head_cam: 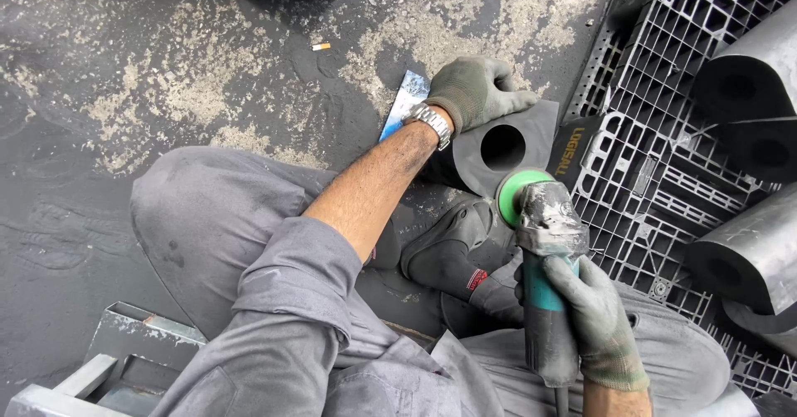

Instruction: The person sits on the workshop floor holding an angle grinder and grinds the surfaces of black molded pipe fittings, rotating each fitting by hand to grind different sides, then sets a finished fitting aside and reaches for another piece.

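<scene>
Workpiece: a dark grey metal block (506,147) with a flat square face and a round hole through its middle lay on the floor (166,68), just beside the pallet's corner.
Left hand: the gloved left hand (477,89) rested curled over the block's top edge, pressing on it.
Right hand: the gloved right hand (594,317) was closed around the body of an angle grinder (544,259).
Grinder: dust-caked grey head, teal grip, green disc (513,194) tilted just below the block's face; contact could not be told.
Shoe: a grey work shoe (452,251) sat under the disc, with a small red tag at its side.
Pallet: a black plastic lattice pallet (656,134) at right carried more grey metal pieces (751,251); white lettering marked its corner.
Scrap: a blue-and-white slip (404,101) lay flat by the left wrist.
</scene>
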